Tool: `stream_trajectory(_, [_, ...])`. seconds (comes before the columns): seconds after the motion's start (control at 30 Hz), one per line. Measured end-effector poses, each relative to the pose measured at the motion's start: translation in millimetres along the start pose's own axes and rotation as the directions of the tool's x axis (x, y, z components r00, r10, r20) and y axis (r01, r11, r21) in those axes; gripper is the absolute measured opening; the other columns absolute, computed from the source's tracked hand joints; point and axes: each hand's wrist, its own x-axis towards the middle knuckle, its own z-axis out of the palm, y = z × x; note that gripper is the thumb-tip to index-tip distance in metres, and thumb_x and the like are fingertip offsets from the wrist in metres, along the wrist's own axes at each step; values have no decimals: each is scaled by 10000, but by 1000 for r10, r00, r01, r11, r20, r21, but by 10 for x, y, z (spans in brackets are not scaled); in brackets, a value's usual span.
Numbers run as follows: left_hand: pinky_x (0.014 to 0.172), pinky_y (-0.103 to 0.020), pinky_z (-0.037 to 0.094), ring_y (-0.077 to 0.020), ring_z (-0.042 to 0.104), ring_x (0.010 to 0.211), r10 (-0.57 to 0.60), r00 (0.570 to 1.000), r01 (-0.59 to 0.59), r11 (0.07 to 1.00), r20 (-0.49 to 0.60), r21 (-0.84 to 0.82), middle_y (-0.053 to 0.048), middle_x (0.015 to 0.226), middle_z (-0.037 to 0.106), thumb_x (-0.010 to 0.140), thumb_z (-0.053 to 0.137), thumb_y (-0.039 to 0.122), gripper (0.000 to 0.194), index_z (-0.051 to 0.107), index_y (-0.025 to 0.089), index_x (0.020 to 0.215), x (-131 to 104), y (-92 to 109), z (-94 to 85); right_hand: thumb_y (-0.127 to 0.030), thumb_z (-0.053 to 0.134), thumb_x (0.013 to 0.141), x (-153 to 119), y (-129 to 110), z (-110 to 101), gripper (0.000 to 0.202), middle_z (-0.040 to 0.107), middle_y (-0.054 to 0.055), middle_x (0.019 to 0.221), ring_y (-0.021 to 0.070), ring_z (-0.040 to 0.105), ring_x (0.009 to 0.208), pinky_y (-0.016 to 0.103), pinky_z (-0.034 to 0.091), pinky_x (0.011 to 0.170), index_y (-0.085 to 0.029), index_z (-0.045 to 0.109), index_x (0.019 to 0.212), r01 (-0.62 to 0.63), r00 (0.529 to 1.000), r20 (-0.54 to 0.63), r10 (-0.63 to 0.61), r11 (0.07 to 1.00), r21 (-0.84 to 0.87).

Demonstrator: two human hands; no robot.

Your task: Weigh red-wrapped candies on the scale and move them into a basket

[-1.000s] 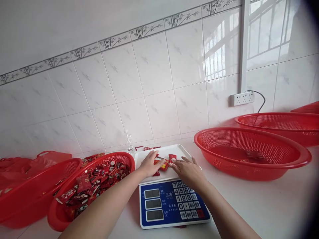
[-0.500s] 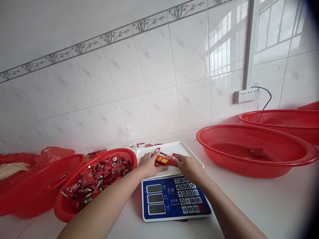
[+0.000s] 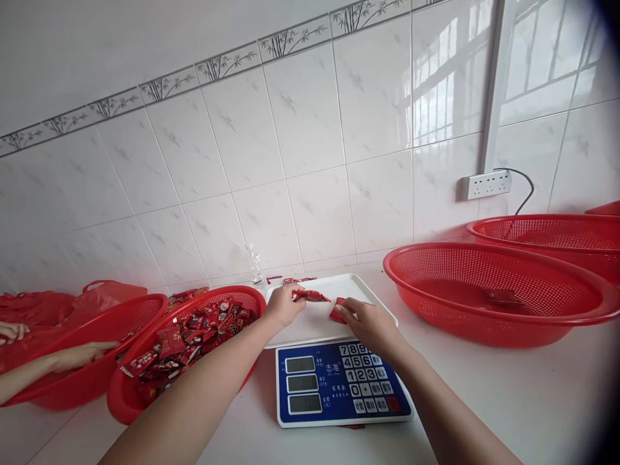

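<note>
My left hand (image 3: 285, 307) is closed around red snack packets (image 3: 314, 296), lifted over the left part of the white scale tray (image 3: 320, 323); I cannot tell how many it grips. Between the thumb and fingers of my right hand (image 3: 367, 323) is a small plain red pouch (image 3: 338, 311), held at the tray's right part. A small gap separates the pouch from the packets. Just in front of both hands lies the scale's blue keypad panel (image 3: 334, 394), with three grey displays. Left of my forearm, a red basket (image 3: 259, 309) is heaped with red wrapped snacks (image 3: 194, 336).
On the right stands a red perforated basket (image 3: 484, 329) with a red packet (image 3: 504, 297) inside, another basket (image 3: 547, 226) behind it. At far left, another person's hand (image 3: 80, 356) reaches into a red basket (image 3: 150, 307). A clear plastic object (image 3: 255, 265) and power strip (image 3: 487, 185) are near the wall.
My left hand has raised the packets off the tray, turning them edge-on. My right hand still holds the red pouch. At far left, another person's hand has come into the basket.
</note>
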Motion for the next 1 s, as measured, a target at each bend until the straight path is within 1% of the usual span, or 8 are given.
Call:
stream_trajectory(0.1, [575,-208,407,-116,547,609,-152,987,142,977,-51,-156,11,656,617,678,534,194,124,614,183,772,64,40,-57,-442,314,860,-5,-8,-6,350,650,15,704,168,575,675,232,297,513,-240,588,783,1,1000,3,-1,1000,7])
stream_trajectory(0.23, [426,-188,343,-84,459,440,-441,896,377,821,-56,-428,37,518,521,679,543,264,88,533,176,681,174,45,-30,-446,321,854,-14,-11,-14,344,654,11,728,167,573,682,233,313,526,-244,592,791,2,1000,3,-2,999,32])
stream_trajectory(0.33, [394,-193,324,-85,443,400,-520,854,453,766,-26,-455,40,462,482,633,580,220,91,507,168,626,281,-26,51,-441,328,850,-8,-3,-12,336,653,5,724,163,572,671,232,321,528,-246,593,786,-9,1000,12,8,999,46])
stream_trajectory(0.47, [402,-211,354,-123,510,427,-536,843,493,750,30,-440,10,454,517,575,624,152,103,522,151,591,379,-154,167,-434,339,847,4,12,0,322,654,1,715,162,578,680,235,332,539,-254,604,816,-8,1000,13,7,998,60])
stream_trajectory(0.6, [429,-211,392,-146,572,500,-512,856,485,754,68,-443,-22,525,586,572,639,133,100,560,141,633,371,-181,236,-411,337,854,4,28,15,308,659,2,767,158,581,709,234,326,544,-258,604,841,4,1000,9,-4,999,42])
stream_trajectory(0.7, [445,-202,410,-141,586,534,-470,878,455,763,89,-459,-27,580,611,591,632,132,94,567,144,659,324,-110,255,-391,343,860,9,50,33,296,657,23,884,166,585,768,240,325,565,-247,600,883,26,1000,-7,-26,999,-41])
stream_trajectory(0.8, [451,-202,415,-127,576,528,-428,896,427,766,114,-480,-24,606,610,621,612,136,70,560,148,667,269,3,267,-402,339,868,14,69,46,313,658,36,890,181,590,805,249,330,593,-241,606,887,54,998,15,-53,992,-118])
stream_trajectory(1.0, [494,-205,420,-109,556,543,-268,949,315,791,165,-525,-20,650,619,685,577,181,43,560,150,710,197,181,298,-394,373,859,-23,48,9,301,672,33,851,185,600,792,247,339,596,-254,635,903,158,985,85,-152,985,-69])
